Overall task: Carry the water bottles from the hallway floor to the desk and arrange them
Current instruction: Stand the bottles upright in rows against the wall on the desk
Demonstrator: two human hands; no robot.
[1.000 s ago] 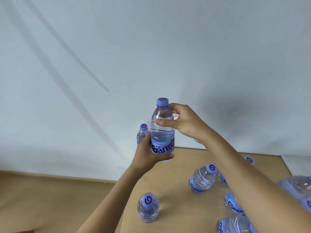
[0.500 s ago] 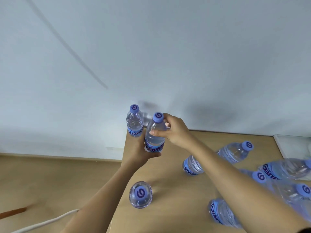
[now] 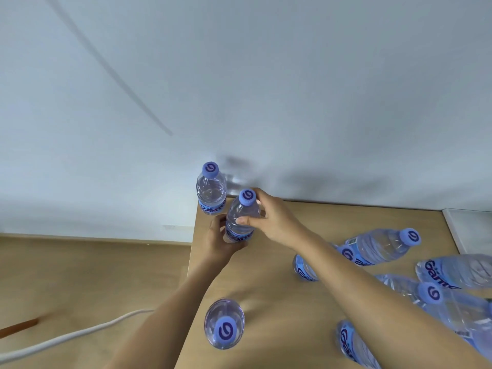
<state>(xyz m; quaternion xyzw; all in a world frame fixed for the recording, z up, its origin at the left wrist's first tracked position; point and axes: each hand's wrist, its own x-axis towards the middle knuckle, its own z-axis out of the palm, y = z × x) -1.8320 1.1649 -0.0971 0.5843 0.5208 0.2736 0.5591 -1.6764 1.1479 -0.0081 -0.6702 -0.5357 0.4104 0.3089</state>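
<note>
**Two hands hold one bottle at the corner**

On the far left a white cord (image 3: pixel 66 335) lies on the wood floor (image 3: pixel 93 275). The wall (image 3: pixel 266 75) is pale blue.

The surface (image 3: pixel 279 302) starts near the middle. A corner bottle (image 3: pixel 211 189) stands upright at its back left corner, close to the wall.

Just in front of it, and a bit to the right, is the held bottle (image 3: pixel 242 217). It has a blue cap and leans a little. Its bottom is at the surface, but I cannot tell if it touches. The left hand (image 3: pixel 219 242) grips it low down, near the label, with fingers curled round it. The right hand (image 3: pixel 274 219) grips it higher up, with the thumb across the front and the fingers bent round the back near the cap.

Nearer the camera, a near bottle (image 3: pixel 224 324) stands upright by the left edge, and we look down on its cap.

To the right, more bottles lie on their sides. One lying bottle (image 3: pixel 383 246) points its cap to the right. Others (image 3: pixel 452 272) lie in a loose bunch by the right edge, partly hidden by the right arm. A white thing (image 3: pixel 471 227) shows at the far right.
</note>
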